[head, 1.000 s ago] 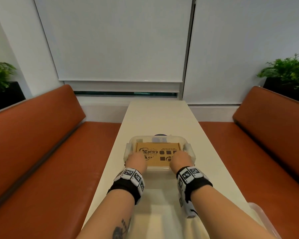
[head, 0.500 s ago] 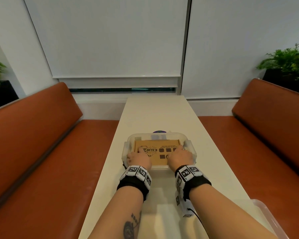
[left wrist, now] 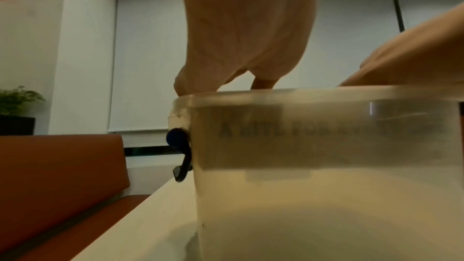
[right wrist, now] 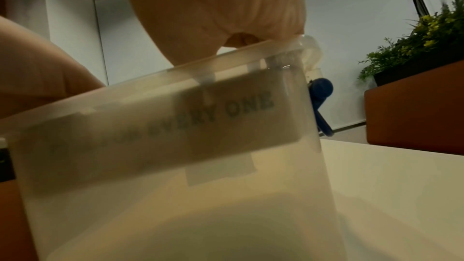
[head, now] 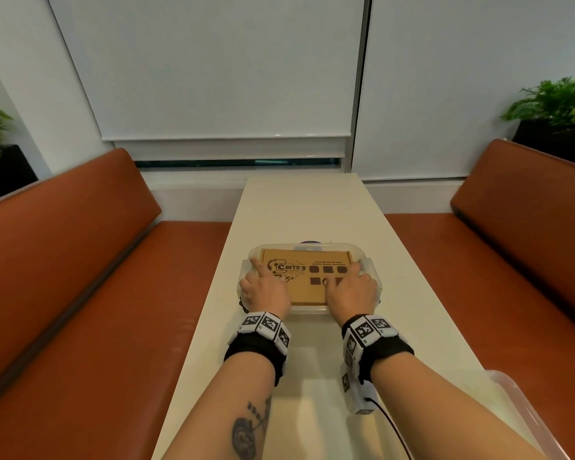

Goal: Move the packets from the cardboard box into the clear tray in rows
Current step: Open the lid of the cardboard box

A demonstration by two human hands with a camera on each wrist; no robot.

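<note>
A brown printed cardboard box [head: 304, 287] lies closed inside a clear plastic tray [head: 312, 310] on the narrow white table [head: 306, 207]. My left hand [head: 263, 287] rests on the box's left side, index finger stretched toward its far left corner. On the right side lies my right hand [head: 349, 290], fingers spread over the box top and the tray's right rim. In the left wrist view my left hand [left wrist: 238, 37] reaches over the tray wall [left wrist: 326, 215]; the fingertips are hidden behind the rim. The box [right wrist: 163, 130] shows through the wall in the right wrist view. No packets are visible.
A second clear plastic piece [head: 518, 403] sits at the table's near right edge. Blue clips [left wrist: 178, 140] hang on the tray's ends. Orange benches [head: 80, 293] flank the table, with plants [head: 558, 104] behind them. A dark object [head: 309, 242] peeks out behind the tray.
Both hands have slid forward from the tray's near edge onto the box, with fingers now stretched along its left and right sides. The tray and box have stayed put.
</note>
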